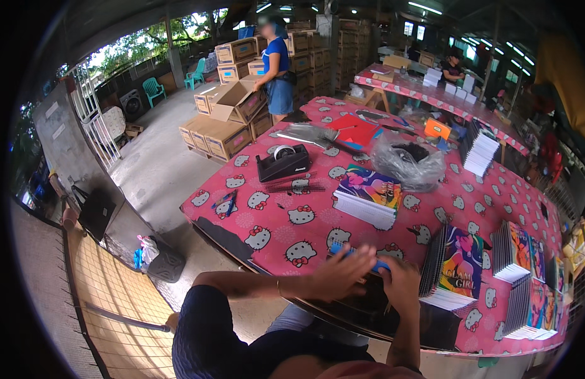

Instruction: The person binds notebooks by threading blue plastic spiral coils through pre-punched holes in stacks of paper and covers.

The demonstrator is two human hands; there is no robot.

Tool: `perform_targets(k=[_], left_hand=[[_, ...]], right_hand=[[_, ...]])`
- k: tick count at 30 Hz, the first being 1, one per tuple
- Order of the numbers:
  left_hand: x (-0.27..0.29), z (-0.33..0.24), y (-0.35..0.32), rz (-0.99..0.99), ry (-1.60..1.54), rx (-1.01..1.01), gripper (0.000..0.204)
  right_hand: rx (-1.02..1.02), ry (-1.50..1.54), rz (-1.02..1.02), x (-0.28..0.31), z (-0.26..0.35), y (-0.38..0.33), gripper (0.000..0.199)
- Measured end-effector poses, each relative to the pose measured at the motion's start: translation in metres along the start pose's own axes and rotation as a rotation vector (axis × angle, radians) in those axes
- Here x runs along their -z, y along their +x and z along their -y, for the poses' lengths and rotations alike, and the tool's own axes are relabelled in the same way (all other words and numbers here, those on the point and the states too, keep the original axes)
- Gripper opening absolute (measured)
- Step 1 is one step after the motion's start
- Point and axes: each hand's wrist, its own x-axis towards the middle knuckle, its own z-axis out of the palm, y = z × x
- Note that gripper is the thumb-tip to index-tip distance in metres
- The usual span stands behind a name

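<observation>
My left hand [343, 275] lies across a narrow blue thing [340, 249] at the table's near edge. Its fingers are stretched out, slightly blurred. Around the right end of the blue thing, my right hand [401, 283] is closed. The hands hide most of it, and I cannot make out its kind. Beyond them rests a stack of notebooks [368, 197] with colourful covers and white page edges. Another stack of spiral notebooks [460, 260] sits just right of my right hand. The pink patterned cloth [299, 215] covers the table.
Left of centre stand a black tape dispenser [283, 167] and a blue-handled hand tool [226, 203]. A clear plastic bag [411, 167], red sheets [355, 130] and an orange box [437, 129] lie farther back. More notebook stacks [531, 306] occupy the right. A person [277, 60] stands by cardboard boxes [220, 136].
</observation>
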Motion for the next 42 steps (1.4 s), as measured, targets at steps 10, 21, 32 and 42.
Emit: perform_targets(k=[10,21,32,42], left_hand=[[0.016,0.038,0.03,-0.115,0.14,0.085,0.086],[-0.005,0.018,-0.003,0.09,-0.008,-0.158,0.085],[0.001,0.021,0.027,-0.104,0.057,-0.09,0.09],[-0.005,0.017,0.04,-0.08,-0.074,0.061,0.087]], right_hand=[[-0.18,0.736,-0.22,-0.028,-0.021,-0.018,0.053],[-0.352,1.19,-0.327,-0.052,-0.007,-0.02,0.039],[-0.252,0.89,-0.072,-0.067,-0.032,-0.027,0.026],[-0.191,0.79,-0.183,-0.075,-0.014,-0.022,0.027]])
